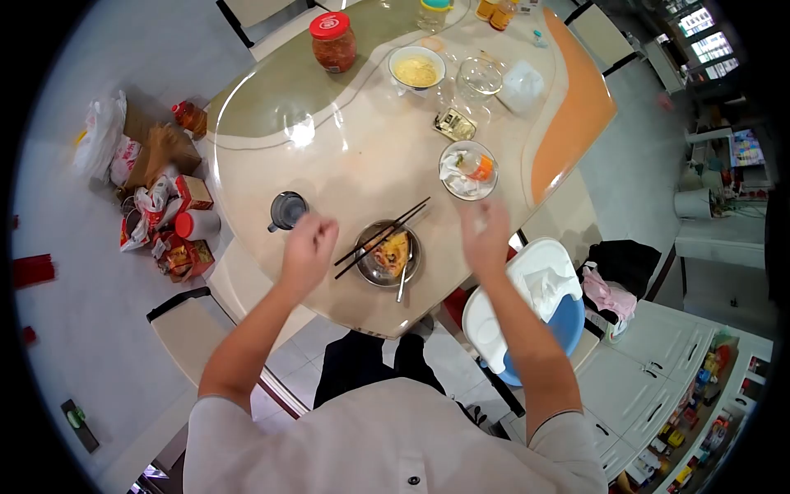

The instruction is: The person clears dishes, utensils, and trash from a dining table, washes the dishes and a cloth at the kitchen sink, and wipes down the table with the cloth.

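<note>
A metal bowl (377,272) with food in it stands near the table's front edge, two black chopsticks (395,227) lying across its rim and a spoon (403,276) leaning inside. Left of it, my left hand (311,247) is raised with curled fingers, close to a dark cup (288,211); nothing shows in its grip. My right hand (484,235) is over the table to the right of the bowl, blurred by motion, its fingers unclear. Just beyond it sits a small bowl (468,194) holding tissue and an orange-labelled item (478,167).
Farther back on the table (378,173) are a red-lidded jar (333,43), a bowl of yellow food (416,69), a patterned packet (454,124) and a plastic bag (521,86). A white-and-blue high chair (487,329) stands at the right; bags and boxes (193,193) lie left.
</note>
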`<action>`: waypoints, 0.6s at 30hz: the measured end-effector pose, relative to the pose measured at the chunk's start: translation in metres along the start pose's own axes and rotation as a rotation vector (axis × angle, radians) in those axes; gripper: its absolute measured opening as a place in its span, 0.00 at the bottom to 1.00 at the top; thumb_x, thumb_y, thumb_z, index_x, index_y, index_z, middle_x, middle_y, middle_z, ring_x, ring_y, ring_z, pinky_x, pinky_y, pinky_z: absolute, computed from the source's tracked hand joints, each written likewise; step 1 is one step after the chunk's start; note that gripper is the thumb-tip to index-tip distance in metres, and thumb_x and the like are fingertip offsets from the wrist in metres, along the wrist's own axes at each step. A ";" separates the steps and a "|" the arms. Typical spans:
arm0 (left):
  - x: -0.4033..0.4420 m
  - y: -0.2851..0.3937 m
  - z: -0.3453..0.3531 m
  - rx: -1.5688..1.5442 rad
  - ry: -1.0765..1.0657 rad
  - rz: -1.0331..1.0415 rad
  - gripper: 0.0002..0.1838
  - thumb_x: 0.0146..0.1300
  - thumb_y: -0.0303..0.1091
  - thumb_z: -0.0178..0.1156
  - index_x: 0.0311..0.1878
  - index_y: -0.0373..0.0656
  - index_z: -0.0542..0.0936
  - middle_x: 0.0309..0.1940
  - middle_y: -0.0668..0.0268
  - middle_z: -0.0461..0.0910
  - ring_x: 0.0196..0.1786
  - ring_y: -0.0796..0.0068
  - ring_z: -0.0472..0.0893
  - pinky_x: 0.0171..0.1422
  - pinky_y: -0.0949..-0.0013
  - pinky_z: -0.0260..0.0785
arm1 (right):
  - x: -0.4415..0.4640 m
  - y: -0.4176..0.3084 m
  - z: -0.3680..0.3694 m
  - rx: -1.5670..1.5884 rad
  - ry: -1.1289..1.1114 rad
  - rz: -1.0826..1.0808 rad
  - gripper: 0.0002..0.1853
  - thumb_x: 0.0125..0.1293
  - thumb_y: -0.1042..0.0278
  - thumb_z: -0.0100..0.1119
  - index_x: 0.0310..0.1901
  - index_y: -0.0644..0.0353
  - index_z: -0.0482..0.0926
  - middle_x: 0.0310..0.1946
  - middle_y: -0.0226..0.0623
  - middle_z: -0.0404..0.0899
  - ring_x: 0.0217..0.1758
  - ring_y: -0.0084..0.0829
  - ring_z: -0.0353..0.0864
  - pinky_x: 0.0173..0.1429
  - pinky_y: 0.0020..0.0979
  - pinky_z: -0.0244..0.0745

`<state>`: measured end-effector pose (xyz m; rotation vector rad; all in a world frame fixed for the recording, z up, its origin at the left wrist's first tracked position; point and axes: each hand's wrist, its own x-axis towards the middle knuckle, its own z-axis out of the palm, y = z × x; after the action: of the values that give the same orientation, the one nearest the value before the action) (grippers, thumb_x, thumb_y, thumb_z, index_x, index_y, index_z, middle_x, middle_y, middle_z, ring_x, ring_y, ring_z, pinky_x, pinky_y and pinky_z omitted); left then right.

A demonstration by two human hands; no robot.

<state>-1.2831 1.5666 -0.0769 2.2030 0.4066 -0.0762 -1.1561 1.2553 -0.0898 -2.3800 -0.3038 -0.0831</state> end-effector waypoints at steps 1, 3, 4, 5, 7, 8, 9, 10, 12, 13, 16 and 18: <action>-0.015 -0.010 0.009 -0.002 0.005 -0.003 0.12 0.67 0.32 0.63 0.48 0.34 0.80 0.43 0.56 0.77 0.46 0.63 0.79 0.49 0.65 0.73 | -0.027 -0.006 0.010 0.088 -0.096 0.088 0.23 0.64 0.60 0.68 0.52 0.70 0.76 0.44 0.50 0.77 0.50 0.43 0.77 0.56 0.41 0.73; -0.038 -0.018 0.029 0.149 0.097 0.222 0.16 0.61 0.34 0.66 0.49 0.37 0.79 0.42 0.54 0.77 0.46 0.58 0.80 0.47 0.59 0.74 | -0.074 -0.007 0.044 0.236 -0.223 0.234 0.20 0.63 0.63 0.68 0.49 0.69 0.76 0.39 0.47 0.77 0.42 0.38 0.77 0.48 0.37 0.76; -0.038 -0.011 0.036 0.144 0.098 0.218 0.16 0.61 0.34 0.66 0.49 0.37 0.79 0.42 0.54 0.77 0.46 0.58 0.80 0.47 0.59 0.74 | -0.090 -0.004 0.059 0.299 -0.247 0.295 0.19 0.62 0.64 0.69 0.48 0.69 0.76 0.39 0.46 0.76 0.39 0.36 0.77 0.45 0.35 0.76; -0.035 -0.002 0.045 0.238 0.153 0.252 0.18 0.60 0.34 0.67 0.51 0.39 0.79 0.42 0.54 0.77 0.45 0.56 0.80 0.48 0.58 0.75 | -0.097 -0.010 0.064 0.293 -0.249 0.295 0.19 0.62 0.64 0.69 0.48 0.69 0.76 0.39 0.46 0.76 0.39 0.36 0.77 0.45 0.35 0.76; -0.028 0.005 0.056 0.320 0.211 0.283 0.20 0.58 0.34 0.68 0.53 0.41 0.78 0.41 0.54 0.77 0.43 0.55 0.80 0.49 0.56 0.75 | -0.106 -0.021 0.073 0.223 -0.113 0.319 0.19 0.61 0.65 0.70 0.46 0.68 0.75 0.37 0.42 0.76 0.36 0.34 0.77 0.45 0.33 0.76; -0.024 0.005 0.060 0.352 0.138 0.227 0.19 0.59 0.33 0.66 0.53 0.41 0.78 0.41 0.54 0.77 0.43 0.53 0.81 0.48 0.55 0.76 | -0.110 -0.025 0.077 0.246 -0.122 0.373 0.21 0.59 0.65 0.71 0.47 0.69 0.73 0.36 0.40 0.75 0.33 0.33 0.76 0.43 0.33 0.76; -0.021 0.003 0.063 0.385 0.065 0.174 0.18 0.60 0.32 0.64 0.53 0.41 0.77 0.41 0.53 0.76 0.43 0.51 0.81 0.47 0.54 0.76 | -0.113 -0.027 0.081 0.237 -0.124 0.373 0.21 0.59 0.65 0.71 0.47 0.69 0.73 0.36 0.40 0.75 0.33 0.33 0.76 0.43 0.33 0.76; -0.021 0.000 0.065 0.378 0.060 0.169 0.18 0.60 0.32 0.64 0.53 0.41 0.77 0.41 0.53 0.76 0.43 0.51 0.81 0.47 0.54 0.76 | -0.116 -0.033 0.081 0.257 -0.191 0.451 0.22 0.58 0.64 0.72 0.47 0.68 0.72 0.35 0.40 0.74 0.33 0.32 0.76 0.41 0.34 0.76; -0.022 -0.010 0.070 0.383 -0.067 0.089 0.14 0.63 0.31 0.60 0.52 0.40 0.76 0.41 0.51 0.76 0.42 0.46 0.81 0.45 0.51 0.76 | -0.124 -0.033 0.087 0.290 -0.267 0.512 0.25 0.57 0.67 0.74 0.48 0.67 0.68 0.33 0.35 0.74 0.31 0.23 0.75 0.36 0.28 0.75; -0.026 -0.015 0.073 0.390 -0.066 0.082 0.14 0.63 0.31 0.60 0.52 0.40 0.76 0.41 0.51 0.76 0.42 0.46 0.81 0.45 0.51 0.76 | -0.126 -0.039 0.085 0.297 -0.275 0.511 0.25 0.57 0.67 0.74 0.48 0.67 0.68 0.33 0.35 0.74 0.31 0.23 0.75 0.36 0.28 0.75; -0.048 -0.016 0.075 0.194 0.068 0.000 0.12 0.67 0.32 0.56 0.51 0.39 0.74 0.40 0.48 0.78 0.40 0.44 0.82 0.45 0.48 0.76 | -0.131 -0.045 0.080 0.108 -0.148 0.381 0.24 0.57 0.64 0.76 0.46 0.66 0.71 0.35 0.33 0.74 0.32 0.20 0.74 0.37 0.23 0.73; -0.075 -0.001 0.070 0.002 0.102 0.028 0.12 0.70 0.33 0.54 0.51 0.37 0.74 0.40 0.45 0.79 0.42 0.41 0.81 0.47 0.46 0.74 | -0.125 -0.061 0.066 0.253 -0.203 0.373 0.25 0.58 0.61 0.75 0.47 0.67 0.73 0.34 0.34 0.74 0.32 0.22 0.74 0.39 0.25 0.74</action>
<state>-1.3485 1.4933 -0.1065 2.2198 0.4320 0.0506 -1.2943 1.3190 -0.1158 -2.1543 0.0388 0.3524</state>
